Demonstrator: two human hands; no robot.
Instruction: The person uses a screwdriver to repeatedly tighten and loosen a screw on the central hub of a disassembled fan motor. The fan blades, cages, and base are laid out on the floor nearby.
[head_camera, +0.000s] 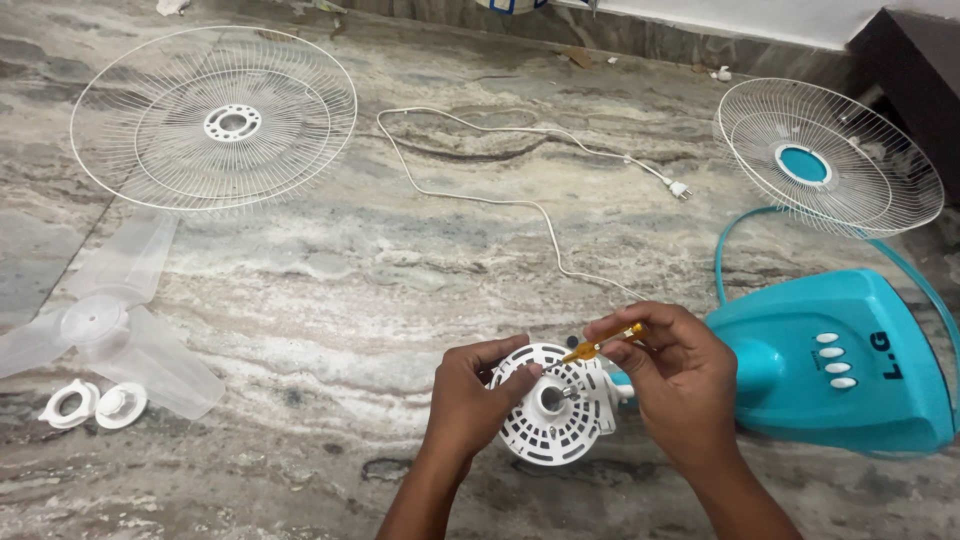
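- At far left, a translucent three-bladed plastic fan blade (100, 325) lies flat on the grey-and-white veined stone floor (330, 270), already off the fan.
- Just in front of the fan blade, two small white plastic ring-shaped nuts (95, 404) sit side by side, touching or nearly so, also removed.
- Behind the blade, a round white wire rear guard with an open ringed centre (213, 117) lies flat, apart from everything else.
- A thin white power cord (470, 195) loops across the middle of the floor, its plug lying free near the right-hand guard.
- The left hand (470, 400) is closed around the left edge of the round white vented plastic motor housing (553, 405), steadying it with the bare shaft facing up.
- The right hand (680, 375) pinches a small yellow-handled screwdriver (600, 345), its tip down on the upper rim of the motor housing; whether it sits in a screw I cannot tell.
- To the right, the teal plastic fan base with four white push buttons (840, 365) lies on its side, the housing apparently joined to its neck.
- At far right, a round white wire front guard with a teal centre disc (828, 155) rests tilted by the base.
- Judging from this layout, the guards, blade and nuts are done; the housing itself seems the part in hand, with its screws left.
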